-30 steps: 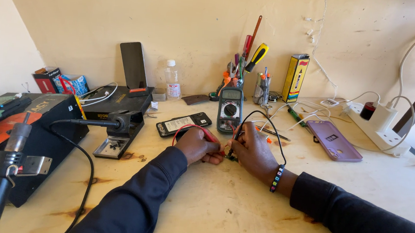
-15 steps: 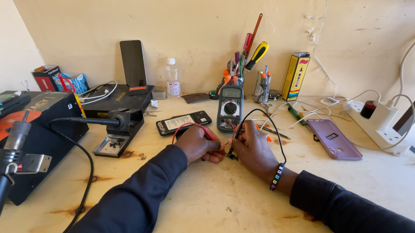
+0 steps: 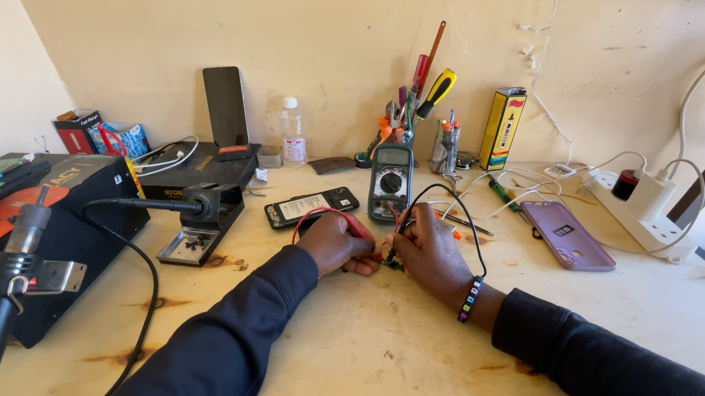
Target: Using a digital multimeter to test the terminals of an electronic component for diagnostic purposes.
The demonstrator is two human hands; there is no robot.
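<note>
Multimeter probes, red lead [image 3: 322, 214] and black lead [image 3: 453, 199], are held at a small green circuit board [image 3: 393, 262] lying on the wooden bench [image 3: 374, 350] between the two hands.

Head view: the left hand [image 3: 337, 243] is curled with fingers together around the red probe; the right hand [image 3: 431, 248] is closed with fingers pinched on the black probe, a beaded bracelet [image 3: 470, 298] being worn at the wrist. Both leads are traced back to the grey multimeter [image 3: 390, 183] propped just behind the hands. A dark phone [image 3: 311, 206] is laid beside it; a purple phone case [image 3: 566, 234] is placed well to the right.

Compared with the earlier frames, hands, probes and board are found unchanged in position; only a slight shift of the camera is noted.
</note>
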